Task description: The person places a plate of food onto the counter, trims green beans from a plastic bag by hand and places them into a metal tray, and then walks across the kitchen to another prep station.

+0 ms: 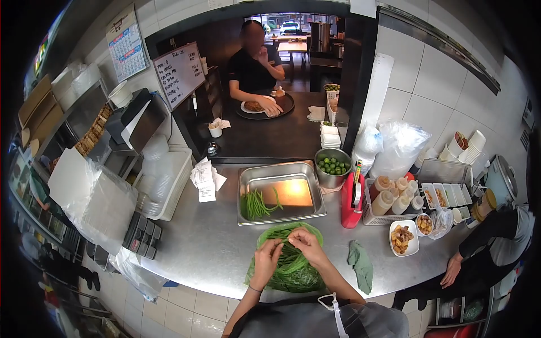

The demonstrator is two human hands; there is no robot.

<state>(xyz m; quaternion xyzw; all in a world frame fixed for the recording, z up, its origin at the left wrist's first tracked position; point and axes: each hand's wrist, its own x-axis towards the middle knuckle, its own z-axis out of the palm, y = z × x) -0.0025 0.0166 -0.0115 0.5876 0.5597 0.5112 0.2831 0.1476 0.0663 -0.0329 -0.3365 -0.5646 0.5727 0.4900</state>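
Note:
Both of my hands are raised over a green plastic bag of green beans (293, 276) at the counter's front edge. My left hand (267, 258) is closed, its thumb and fingers pinched on a green bean. Close beside it, my right hand (307, 245) pinches the same bean, or one next to it; the small gap between the fingertips makes this hard to tell. Just behind the bag stands a steel tray (282, 218), with a bunch of green beans (258, 204) lying in its left part.
A pot of green limes (332, 165), a red container (351, 204) and a basket of sauce bottles (389, 218) stand right of the tray. A green cloth (360, 266) and a bowl of food (403, 238) lie nearer. People are at the window and right edge.

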